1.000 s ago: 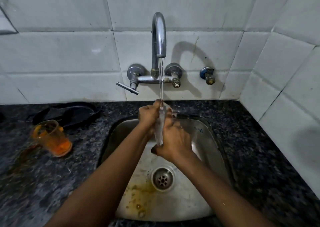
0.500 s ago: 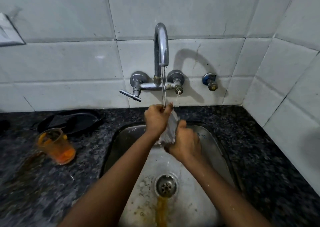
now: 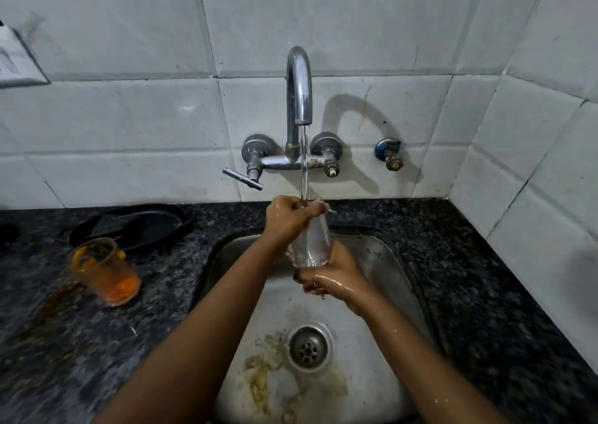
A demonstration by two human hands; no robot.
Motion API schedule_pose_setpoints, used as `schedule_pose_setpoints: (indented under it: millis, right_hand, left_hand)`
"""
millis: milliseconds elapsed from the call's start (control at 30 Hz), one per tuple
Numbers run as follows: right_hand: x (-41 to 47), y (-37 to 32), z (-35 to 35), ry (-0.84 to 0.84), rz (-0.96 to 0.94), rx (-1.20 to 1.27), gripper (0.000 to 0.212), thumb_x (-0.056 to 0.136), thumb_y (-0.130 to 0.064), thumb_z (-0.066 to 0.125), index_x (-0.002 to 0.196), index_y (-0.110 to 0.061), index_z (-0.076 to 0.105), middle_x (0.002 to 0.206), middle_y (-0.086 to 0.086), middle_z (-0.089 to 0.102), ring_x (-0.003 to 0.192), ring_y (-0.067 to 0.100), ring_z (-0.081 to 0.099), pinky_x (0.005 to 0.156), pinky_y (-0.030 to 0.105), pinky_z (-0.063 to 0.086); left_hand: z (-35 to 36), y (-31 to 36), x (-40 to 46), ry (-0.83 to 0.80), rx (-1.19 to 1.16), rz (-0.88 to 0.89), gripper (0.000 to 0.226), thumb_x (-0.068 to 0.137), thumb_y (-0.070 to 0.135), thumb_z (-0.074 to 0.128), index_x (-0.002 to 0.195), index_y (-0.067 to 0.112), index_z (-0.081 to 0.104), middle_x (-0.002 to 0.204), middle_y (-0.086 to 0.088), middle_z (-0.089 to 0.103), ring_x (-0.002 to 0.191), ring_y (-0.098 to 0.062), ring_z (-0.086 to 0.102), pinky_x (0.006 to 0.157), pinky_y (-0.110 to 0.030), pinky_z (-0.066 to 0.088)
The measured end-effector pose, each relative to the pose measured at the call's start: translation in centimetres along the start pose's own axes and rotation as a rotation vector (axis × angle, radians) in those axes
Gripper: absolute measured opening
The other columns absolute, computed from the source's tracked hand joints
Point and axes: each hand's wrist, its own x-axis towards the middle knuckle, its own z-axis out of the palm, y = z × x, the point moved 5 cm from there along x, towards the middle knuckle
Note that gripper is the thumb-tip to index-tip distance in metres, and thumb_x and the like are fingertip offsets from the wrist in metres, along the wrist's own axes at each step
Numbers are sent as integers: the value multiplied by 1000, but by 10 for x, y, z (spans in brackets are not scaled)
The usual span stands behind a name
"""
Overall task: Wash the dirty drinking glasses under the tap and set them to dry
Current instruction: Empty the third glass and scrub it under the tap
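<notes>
A clear drinking glass is held upright over the steel sink, under the running tap. My left hand grips its rim at the top, where the water stream lands. My right hand is wet and wraps round the base of the glass from below. A second glass, stained orange with orange residue at the bottom, stands on the dark granite counter to the left of the sink.
A black oval tray lies on the counter behind the orange glass. A brownish spill spreads left of that glass. Yellow residue stains the sink floor near the drain. White tiled walls close in behind and on the right.
The glass has turned more upright in my hands. My right hand slid down from its side to its base. Orange runoff at the drain has thinned to yellowish stains.
</notes>
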Motion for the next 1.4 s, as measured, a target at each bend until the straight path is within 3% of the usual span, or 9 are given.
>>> schedule_pose_setpoints:
  millis: [133,367,567,767,867,1033,1167,1300,1400]
  right_hand:
    - [-2,-23,-10,299,-212,-836,70,67,-27,79,119,-7,36,113,13,60,102,32,60,81,34,49]
    - [3,9,-12,-246,55,324,25,78,-5,66,102,-7,58,82,15,70,68,25,68,73,41,56]
    - [-4,-2,-1,238,-139,-935,69,69,-26,78,121,-8,37,115,13,58,105,31,59,78,33,48]
    - [4,32,-4,-342,216,435,17,72,-13,70,88,-7,68,88,15,71,72,24,69,75,39,57]
    - [7,37,-2,-357,225,404,9,80,-14,64,84,-6,68,82,13,72,71,23,70,65,34,57]
    - [36,32,-16,36,-11,-330,62,58,-11,82,111,-13,50,100,4,59,90,24,60,70,34,54]
    - [50,8,-24,188,-284,-601,9,88,-25,55,84,-17,57,82,9,57,81,27,56,60,17,47]
    - [58,3,-22,145,-437,-851,67,69,-9,73,127,-21,42,128,10,51,119,30,46,95,47,44]
    - [57,-1,-26,179,-500,-793,72,67,-9,76,130,-19,42,130,10,51,120,30,44,96,49,43]
  left_hand:
    - [-4,0,0,188,53,-52,36,79,33,70,53,17,51,53,-1,53,49,-13,50,52,-27,47]
    - [-4,-20,-2,97,-301,-126,27,76,21,73,58,12,54,53,-2,53,49,-13,49,52,-22,45]
    - [7,-31,-3,143,5,-277,29,85,33,63,65,12,59,58,-3,56,52,-13,51,50,-24,43]
    - [3,-39,-2,120,-231,-236,35,91,26,54,59,12,52,53,-4,46,48,-15,41,46,-24,37]
    - [2,-32,-7,-24,-204,-192,39,96,32,44,64,11,52,58,-4,51,49,-13,48,42,-20,42]
    - [7,-15,-19,-453,117,-87,49,90,50,47,111,7,57,101,-6,59,93,-22,58,76,-28,48]
    - [18,-13,-38,-948,355,41,65,68,23,80,126,15,50,125,-5,59,113,-15,56,96,-23,45]
    - [18,-35,-27,-877,1516,370,87,77,22,72,147,21,20,155,-7,23,141,-27,23,117,-49,17]
    - [22,-30,-31,-705,1841,609,68,95,13,44,149,24,3,159,-8,4,145,-29,6,109,-68,5]
